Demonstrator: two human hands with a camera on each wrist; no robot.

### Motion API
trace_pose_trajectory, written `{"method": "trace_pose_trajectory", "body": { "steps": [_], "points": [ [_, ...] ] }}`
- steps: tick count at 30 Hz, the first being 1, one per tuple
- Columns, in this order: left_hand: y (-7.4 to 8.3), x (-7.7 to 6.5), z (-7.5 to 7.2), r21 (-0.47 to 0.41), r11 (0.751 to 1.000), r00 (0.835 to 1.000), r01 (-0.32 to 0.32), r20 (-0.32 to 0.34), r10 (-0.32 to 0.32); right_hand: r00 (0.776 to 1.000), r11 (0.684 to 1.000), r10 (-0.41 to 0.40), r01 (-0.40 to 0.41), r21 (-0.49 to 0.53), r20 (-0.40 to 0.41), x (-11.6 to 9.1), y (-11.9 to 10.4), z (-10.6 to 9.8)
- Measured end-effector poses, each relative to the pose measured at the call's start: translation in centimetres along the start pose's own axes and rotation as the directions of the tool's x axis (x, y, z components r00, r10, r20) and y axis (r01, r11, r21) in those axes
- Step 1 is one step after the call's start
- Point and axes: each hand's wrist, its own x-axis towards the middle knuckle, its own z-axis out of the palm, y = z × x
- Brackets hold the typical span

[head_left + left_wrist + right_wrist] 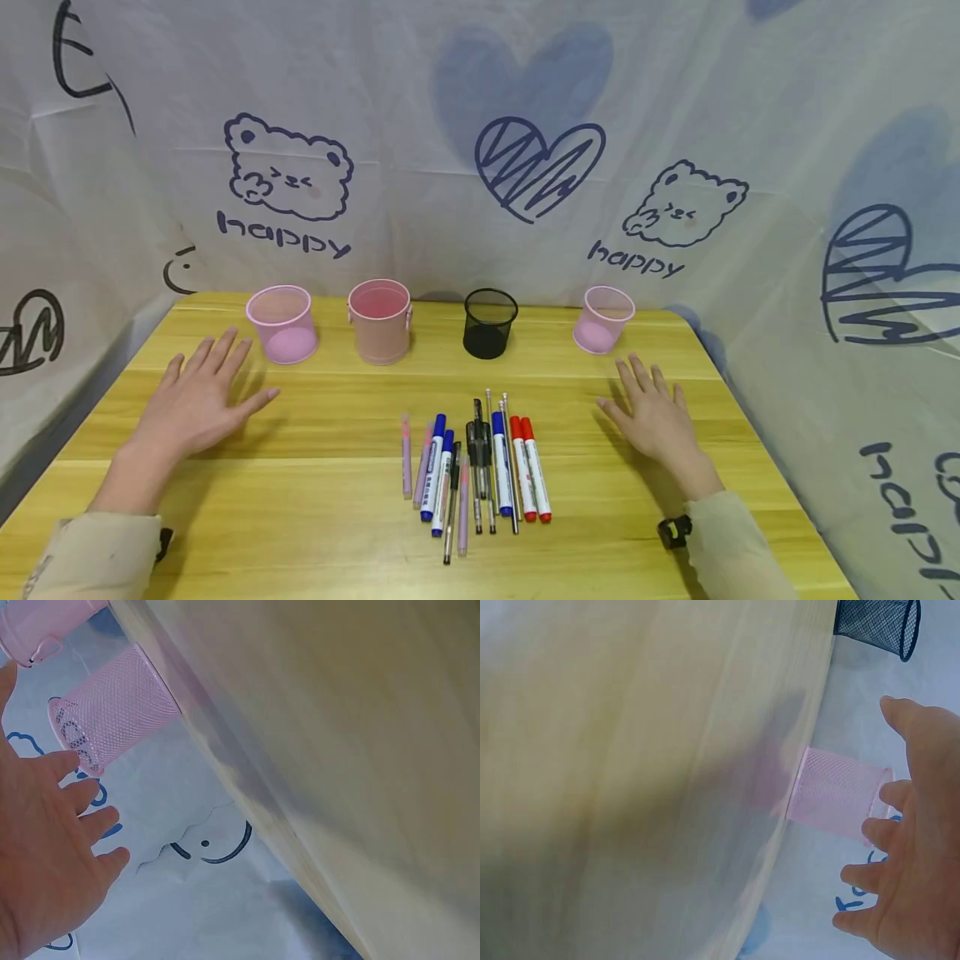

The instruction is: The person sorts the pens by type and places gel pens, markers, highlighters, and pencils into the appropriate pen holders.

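Note:
My left hand (198, 404) is spread with straight fingers over the table's left side, its fingertips near a pink mesh pen cup (291, 342). On the right, my other hand (656, 417) is also spread, just in front of a smaller pink mesh cup (597, 333). Neither hand holds anything. Between them lies a loose row of pens: blue-capped markers (432, 471), red-capped markers (534, 471), black gel pens (477, 450), pink-and-lilac pens (462, 508) and thin pencils (512, 483). In the right wrist view, the fingers (870, 877) overlap the pink cup.
A solid pink bucket-like cup (381, 333) with side handles and a black mesh cup (487, 337) stand along the back edge of the wooden table (315, 517). Behind hangs a pale cloth (412, 208) printed with hearts and bears, also draped at both sides.

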Motion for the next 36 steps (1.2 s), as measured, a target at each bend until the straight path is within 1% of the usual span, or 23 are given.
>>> {"method": "trace_pose_trajectory", "body": {
  "steps": [9,16,23,29,33,36],
  "points": [
    [0.2,0.3,-0.4,0.0,1.0,1.0,0.004,-0.027,-0.004,0.996,0.998,-0.061,0.061,0.005,-0.066,-0.2,-1.2,0.1],
    [0.5,1.0,-0.9,-0.011,1.0,0.998,0.005,-0.064,-0.005,0.984,0.989,-0.143,0.145,0.018,-0.106,-0.4,-2.7,0.3],
    [0.9,2.0,-1.4,-0.021,1.0,0.996,-0.001,-0.092,-0.001,0.981,0.981,-0.182,0.186,0.053,-0.073,-0.5,-4.2,0.5],
    [1.4,3.1,-1.8,-0.023,1.0,0.993,-0.021,-0.114,0.018,0.974,0.971,-0.218,0.222,0.083,-0.062,-0.8,-5.5,0.9],
    [1.6,3.8,-2.1,-0.025,0.999,0.994,-0.03,-0.104,0.027,0.97,0.965,-0.241,0.244,0.097,-0.039,-1.0,-6.3,1.1],
    [1.5,4.5,-2.3,-0.023,0.999,0.995,-0.032,-0.092,0.03,0.961,0.954,-0.275,0.275,0.12,-0.016,-1.2,-6.9,1.3]
  ]
}}
